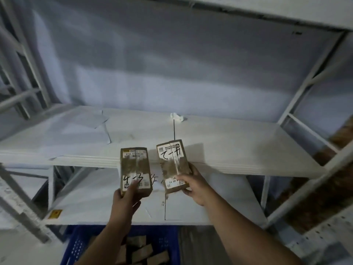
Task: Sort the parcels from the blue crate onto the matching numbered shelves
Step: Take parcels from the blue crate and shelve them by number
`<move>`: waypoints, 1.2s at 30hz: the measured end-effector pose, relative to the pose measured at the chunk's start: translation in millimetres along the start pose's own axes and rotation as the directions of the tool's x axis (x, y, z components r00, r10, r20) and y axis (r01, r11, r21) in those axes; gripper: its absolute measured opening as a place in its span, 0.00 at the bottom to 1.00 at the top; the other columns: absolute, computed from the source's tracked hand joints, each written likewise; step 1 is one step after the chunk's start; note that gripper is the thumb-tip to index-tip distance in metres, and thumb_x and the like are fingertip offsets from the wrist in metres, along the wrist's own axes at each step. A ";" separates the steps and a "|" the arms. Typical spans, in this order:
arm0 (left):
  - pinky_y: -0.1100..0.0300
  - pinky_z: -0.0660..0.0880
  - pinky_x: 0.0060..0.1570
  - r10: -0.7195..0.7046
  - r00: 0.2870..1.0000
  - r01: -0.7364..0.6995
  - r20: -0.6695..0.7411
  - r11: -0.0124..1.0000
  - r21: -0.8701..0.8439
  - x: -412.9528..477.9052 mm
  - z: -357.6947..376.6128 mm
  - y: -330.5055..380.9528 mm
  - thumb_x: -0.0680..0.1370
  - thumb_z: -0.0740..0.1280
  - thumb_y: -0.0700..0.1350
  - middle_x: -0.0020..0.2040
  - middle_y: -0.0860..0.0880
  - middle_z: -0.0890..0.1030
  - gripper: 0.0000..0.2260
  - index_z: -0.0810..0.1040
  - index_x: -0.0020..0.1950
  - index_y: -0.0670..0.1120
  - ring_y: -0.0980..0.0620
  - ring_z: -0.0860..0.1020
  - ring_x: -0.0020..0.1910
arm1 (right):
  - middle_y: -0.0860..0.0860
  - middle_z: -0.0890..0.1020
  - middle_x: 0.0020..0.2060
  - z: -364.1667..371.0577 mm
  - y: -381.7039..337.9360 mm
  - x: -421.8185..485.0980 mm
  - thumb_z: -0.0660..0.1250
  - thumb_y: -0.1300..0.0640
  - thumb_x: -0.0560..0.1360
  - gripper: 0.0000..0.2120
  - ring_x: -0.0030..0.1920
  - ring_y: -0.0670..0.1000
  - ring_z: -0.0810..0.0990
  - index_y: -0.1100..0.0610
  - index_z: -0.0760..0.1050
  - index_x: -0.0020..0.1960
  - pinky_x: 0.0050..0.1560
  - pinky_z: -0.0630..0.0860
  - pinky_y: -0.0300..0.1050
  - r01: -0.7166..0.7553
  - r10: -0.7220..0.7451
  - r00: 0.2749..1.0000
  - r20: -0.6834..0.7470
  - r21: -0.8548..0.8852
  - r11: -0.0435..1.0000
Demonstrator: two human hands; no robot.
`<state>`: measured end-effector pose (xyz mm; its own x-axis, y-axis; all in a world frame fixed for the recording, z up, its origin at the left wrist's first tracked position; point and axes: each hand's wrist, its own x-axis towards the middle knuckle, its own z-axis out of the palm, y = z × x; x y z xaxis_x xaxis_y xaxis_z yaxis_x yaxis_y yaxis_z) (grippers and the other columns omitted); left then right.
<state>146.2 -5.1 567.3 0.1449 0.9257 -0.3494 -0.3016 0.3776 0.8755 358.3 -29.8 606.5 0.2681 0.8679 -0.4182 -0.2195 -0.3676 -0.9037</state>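
White shelf (229, 150) ahead; blue crate (76, 245) at six o'clock. My left hand (127, 196) grips parcel 4-3 (136, 169), my right hand (193, 185) what seems 4-2 (174, 165). Next: find matching marks.

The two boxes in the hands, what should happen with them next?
Probably set the right hand's parcel down first: its far end already hangs over the middle shelf, beside the black divider line. The left hand's parcel, marked 4-3, waits lower.
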 end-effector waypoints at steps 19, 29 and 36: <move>0.55 0.74 0.52 -0.097 0.884 0.102 0.458 0.995 0.012 19.4 14.5 78.4 0.75 0.68 0.50 0.42 0.46 0.82 0.10 0.74 0.48 0.44 0.48 0.80 0.44 | 0.53 0.82 0.38 -15.8 -54.5 -92.3 0.75 0.58 0.71 0.15 0.37 0.51 0.81 0.57 0.72 0.53 0.36 0.77 0.44 -0.023 -0.010 0.929 -0.369 -0.084 0.996; 0.42 0.77 0.51 -0.403 0.585 0.364 0.704 0.906 0.216 -7.4 30.4 71.5 0.73 0.69 0.45 0.40 0.45 0.83 0.11 0.73 0.53 0.45 0.47 0.81 0.44 | 0.56 0.78 0.44 -19.3 -70.9 -134.1 0.66 0.64 0.75 0.08 0.41 0.53 0.79 0.54 0.70 0.49 0.27 0.75 0.37 -0.145 0.071 0.939 -0.337 -0.201 0.969; 0.47 0.76 0.50 -0.557 0.389 0.233 0.734 0.830 0.506 -49.4 46.1 57.1 0.68 0.72 0.40 0.47 0.39 0.84 0.17 0.75 0.55 0.42 0.41 0.81 0.49 | 0.60 0.77 0.63 -63.7 -45.0 -192.6 0.73 0.65 0.67 0.34 0.61 0.61 0.79 0.43 0.71 0.69 0.57 0.78 0.55 -0.157 0.129 0.961 -0.243 -0.097 0.983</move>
<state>165.3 -30.2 650.0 0.9161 0.1341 -0.3780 0.2602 0.5184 0.8146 376.3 -201.7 721.8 0.4576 0.7054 -0.5413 -0.1671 -0.5296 -0.8316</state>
